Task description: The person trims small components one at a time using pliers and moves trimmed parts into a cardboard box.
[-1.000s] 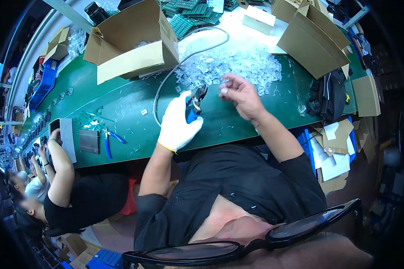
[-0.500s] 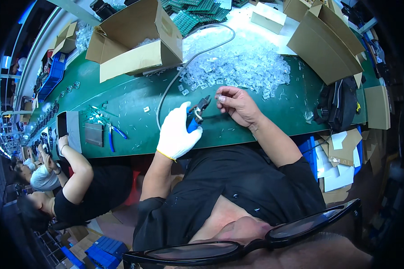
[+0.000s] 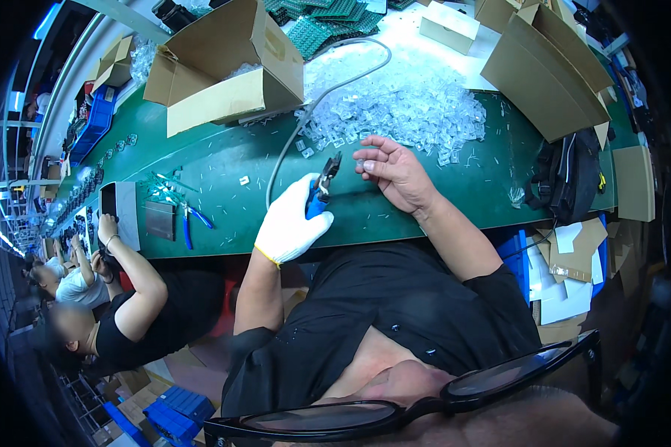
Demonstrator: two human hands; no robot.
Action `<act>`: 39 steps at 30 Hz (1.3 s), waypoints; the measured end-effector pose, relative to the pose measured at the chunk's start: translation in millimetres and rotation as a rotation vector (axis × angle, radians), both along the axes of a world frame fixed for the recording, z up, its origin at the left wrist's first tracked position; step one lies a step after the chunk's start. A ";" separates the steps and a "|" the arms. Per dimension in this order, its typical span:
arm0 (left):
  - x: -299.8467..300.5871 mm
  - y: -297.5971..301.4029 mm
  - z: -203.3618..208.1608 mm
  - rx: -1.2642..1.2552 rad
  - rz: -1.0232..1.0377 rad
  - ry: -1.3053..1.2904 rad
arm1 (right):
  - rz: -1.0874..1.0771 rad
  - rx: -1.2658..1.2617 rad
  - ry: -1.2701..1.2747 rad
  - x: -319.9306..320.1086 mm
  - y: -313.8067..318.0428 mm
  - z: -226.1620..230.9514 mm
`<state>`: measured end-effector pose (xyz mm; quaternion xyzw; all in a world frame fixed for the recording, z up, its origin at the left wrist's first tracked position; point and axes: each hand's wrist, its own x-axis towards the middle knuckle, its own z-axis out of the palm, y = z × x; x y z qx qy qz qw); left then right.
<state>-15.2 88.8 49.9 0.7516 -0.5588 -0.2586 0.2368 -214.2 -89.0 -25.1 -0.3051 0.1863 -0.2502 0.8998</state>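
In a white knit glove, my left hand is closed around blue-handled cutting pliers, whose dark jaws point up and slightly right. My bare right hand pinches a small clear plastic piece between thumb and fingers, just right of the jaws and apart from them. Much of the piece is hidden by the fingertips. Beyond both hands spreads a big heap of clear plastic pieces on the green tabletop. A grey cable curves past the heap's left side.
An open cardboard box stands back left, another box back right near a black bag. Second blue-handled pliers lie left by a grey block. Green grid sheets are stacked behind. A co-worker sits at my left.
My left hand and the pliers have shifted slightly left and down, with the jaws now more upright and farther from the right fingertips. The right hand stays nearly in place, still pinching.
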 end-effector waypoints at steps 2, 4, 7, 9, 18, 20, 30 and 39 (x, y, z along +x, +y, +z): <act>4.6 6.5 0.7 0.114 0.002 0.321 | -0.034 -0.041 0.023 2.8 2.4 9.1; 3.1 11.0 -1.1 0.149 0.033 0.472 | -0.066 -0.082 0.049 3.1 4.8 10.7; 0.2 6.5 2.6 0.221 -0.040 0.453 | -0.046 -0.108 0.046 2.6 8.9 3.8; 0.7 4.3 -2.4 0.202 -0.064 0.410 | -0.081 -0.191 0.067 3.6 12.8 -1.6; -5.4 -3.7 19.6 0.267 -0.103 0.316 | -0.167 -0.199 0.009 3.7 11.7 -4.0; -7.2 -6.4 24.0 0.294 -0.117 0.302 | -0.166 -0.194 0.024 2.2 10.8 -3.5; -9.1 -7.1 28.0 0.317 -0.108 0.291 | -0.084 -0.176 0.100 -4.5 5.6 1.0; -17.1 -0.4 24.9 0.251 -0.050 0.241 | -0.085 -0.162 0.094 -4.1 6.7 -1.0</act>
